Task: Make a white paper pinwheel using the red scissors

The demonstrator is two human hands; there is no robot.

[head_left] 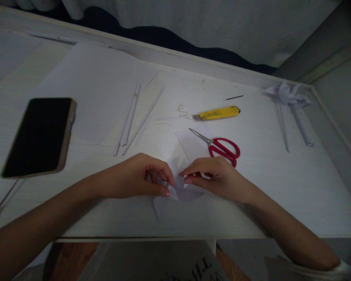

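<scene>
Folded white paper [178, 191] pinched between both my hands.
My left hand [136, 175] and right hand [215, 175] clamp its creases on the desk [280, 183], near red scissors [220, 147].

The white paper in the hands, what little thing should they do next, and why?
Probably press the fold flat. Both hands, left hand and right hand, pinch the white paper at its middle, where the flaps stand up, not yet creased. The red scissors lie untouched nearby.

Only part of a printed word can be read: the large dark letters "TH" on a sheet [193, 265] below the table edge [134, 237]. The remaining letters are cut off. Nothing else carries readable writing.
</scene>
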